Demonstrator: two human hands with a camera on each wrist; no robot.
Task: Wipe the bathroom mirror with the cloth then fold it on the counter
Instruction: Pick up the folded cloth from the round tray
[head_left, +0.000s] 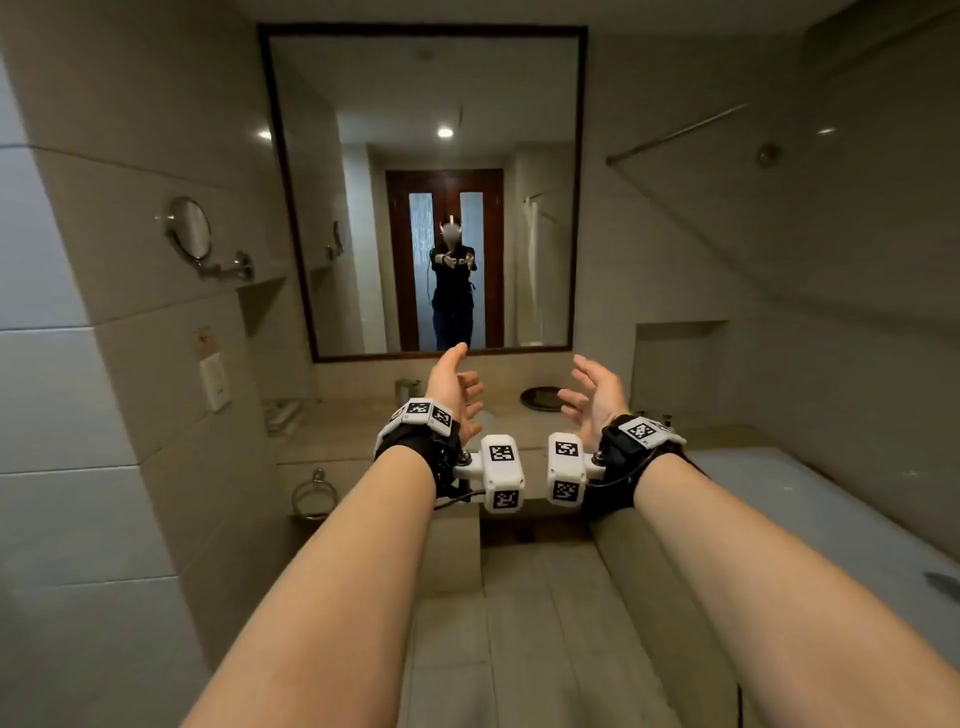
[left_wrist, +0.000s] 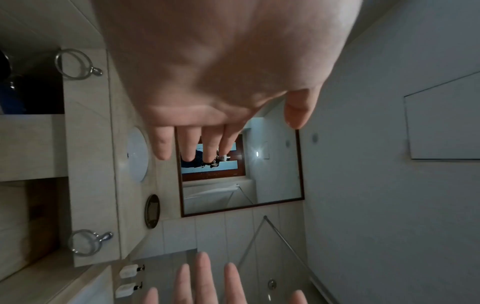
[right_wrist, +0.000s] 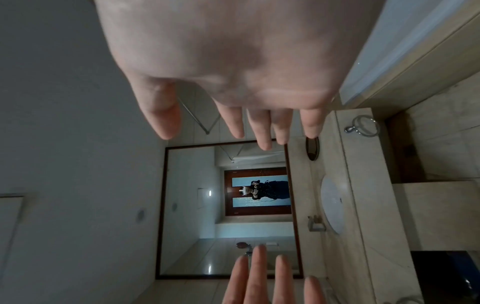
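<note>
The dark-framed bathroom mirror (head_left: 423, 192) hangs on the tiled wall ahead, above the beige stone counter (head_left: 332, 436). I stand well back from it, and my reflection shows in the glass. My left hand (head_left: 467, 384) and right hand (head_left: 576, 384) are stretched forward at counter height, palms facing each other, fingers spread and holding nothing. In the left wrist view the left hand (left_wrist: 233, 133) hangs over the mirror (left_wrist: 272, 174). The right hand (right_wrist: 213, 135) does the same over the mirror (right_wrist: 192, 216) in its wrist view. I see no cloth in any view.
A white round sink (left_wrist: 137, 156) is set in the counter, with a dark oval tray (head_left: 543, 399) at its right end. Towel rings (head_left: 311, 493) hang on the counter front. A round swivel mirror (head_left: 189, 228) juts from the left wall. The bathtub (head_left: 831, 519) runs along the right.
</note>
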